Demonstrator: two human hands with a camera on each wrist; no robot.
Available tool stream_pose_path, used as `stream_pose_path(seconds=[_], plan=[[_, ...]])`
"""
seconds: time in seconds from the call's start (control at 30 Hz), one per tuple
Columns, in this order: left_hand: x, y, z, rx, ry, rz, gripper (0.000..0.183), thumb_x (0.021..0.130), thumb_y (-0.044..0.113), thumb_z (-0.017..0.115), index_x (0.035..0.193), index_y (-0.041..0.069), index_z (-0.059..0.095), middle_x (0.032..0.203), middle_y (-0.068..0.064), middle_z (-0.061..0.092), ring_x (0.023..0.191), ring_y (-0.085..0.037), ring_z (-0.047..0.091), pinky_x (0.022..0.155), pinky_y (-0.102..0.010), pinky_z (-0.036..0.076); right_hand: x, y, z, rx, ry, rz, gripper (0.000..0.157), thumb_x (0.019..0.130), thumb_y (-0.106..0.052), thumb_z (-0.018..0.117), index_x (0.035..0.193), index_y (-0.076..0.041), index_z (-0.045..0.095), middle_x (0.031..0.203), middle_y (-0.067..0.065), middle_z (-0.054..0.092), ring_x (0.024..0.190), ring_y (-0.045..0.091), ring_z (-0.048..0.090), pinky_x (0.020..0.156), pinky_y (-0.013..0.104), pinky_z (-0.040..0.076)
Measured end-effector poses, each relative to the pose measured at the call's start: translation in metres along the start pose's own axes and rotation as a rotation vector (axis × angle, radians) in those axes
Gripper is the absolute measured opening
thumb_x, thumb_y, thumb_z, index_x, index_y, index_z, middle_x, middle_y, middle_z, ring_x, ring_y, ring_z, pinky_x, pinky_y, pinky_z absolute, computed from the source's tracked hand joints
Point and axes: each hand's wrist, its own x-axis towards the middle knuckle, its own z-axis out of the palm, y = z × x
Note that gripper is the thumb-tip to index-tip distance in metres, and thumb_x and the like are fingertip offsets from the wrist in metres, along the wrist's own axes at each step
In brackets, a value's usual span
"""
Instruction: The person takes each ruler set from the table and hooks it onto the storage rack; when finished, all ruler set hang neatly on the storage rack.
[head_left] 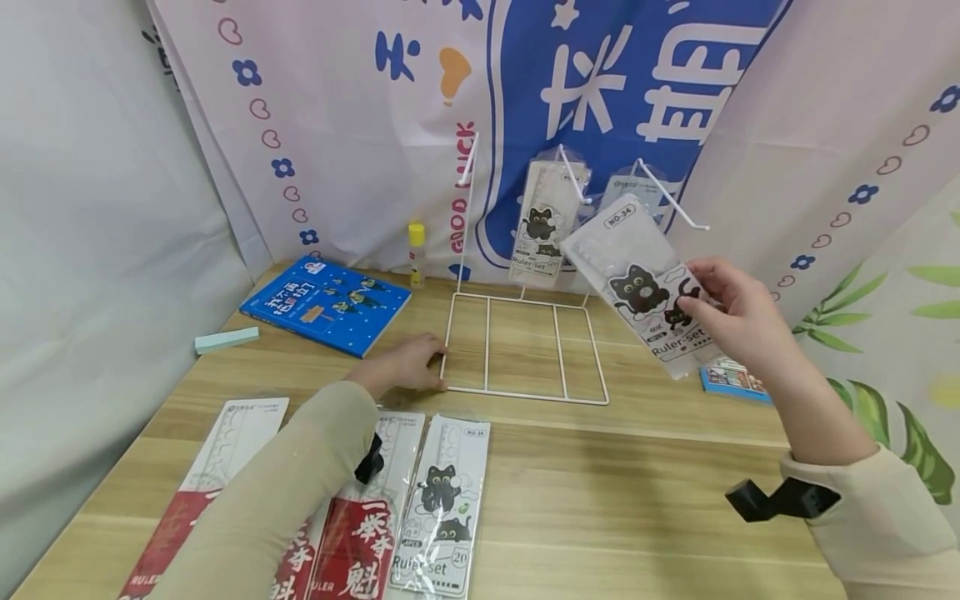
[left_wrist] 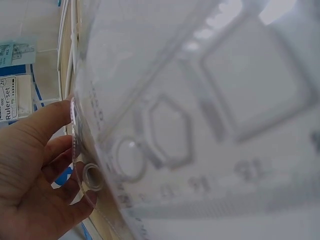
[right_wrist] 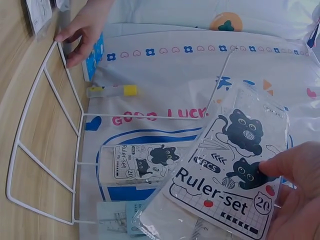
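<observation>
My right hand (head_left: 738, 321) pinches a packaged ruler set (right_wrist: 235, 165) with black cat drawings, thumb on its front. It is tilted before the right prong of a white wire display rack (head_left: 525, 392). My left hand (head_left: 408, 364) grips the left side of the rack's base, thumb near the front corner. On the middle prong hangs another cat ruler set (head_left: 537, 221). Behind the held pack, a pale blue-green pack (head_left: 633, 190) hangs on the right prong. A clear ruler pack (left_wrist: 200, 120) fills much of the left wrist view, close beside that hand.
Along the table's front left lie several red-and-white ruler packs (head_left: 348, 542) and a cat ruler set (head_left: 442, 508). A blue book (head_left: 330, 304), a yellow-capped glue stick (head_left: 417, 254) and a light blue strip (head_left: 227, 339) are at the back left. Another blue item (head_left: 731, 381) lies right.
</observation>
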Motion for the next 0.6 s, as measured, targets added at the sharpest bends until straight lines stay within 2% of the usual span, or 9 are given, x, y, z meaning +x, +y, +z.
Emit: stream_pose_path(seconds=[0.27,0.6], plan=[[0.0,0.0,0.001,-0.003,-0.005,-0.011,0.059,0.078,0.028,0.07,0.127,0.004,0.047,0.133,-0.014,0.04,0.123,-0.028,0.035,0.104,-0.04,0.027,0.007,0.007,0.004,0.07,0.029,-0.018,0.027,0.088,-0.004,0.054,0.114,0.001,0.049,0.093,-0.006,0.059,0.076,0.003,0.059,0.065,0.016,0.049],[0.0,-0.001,0.001,-0.008,-0.004,-0.019,0.06,0.079,0.029,0.07,0.128,0.005,0.046,0.133,-0.013,0.039,0.123,-0.028,0.035,0.103,-0.041,0.028,0.027,0.018,0.018,0.076,0.036,0.069,0.027,0.089,-0.006,0.052,0.115,0.001,0.049,0.106,0.021,0.058,0.076,0.003,0.058,0.066,0.019,0.049]])
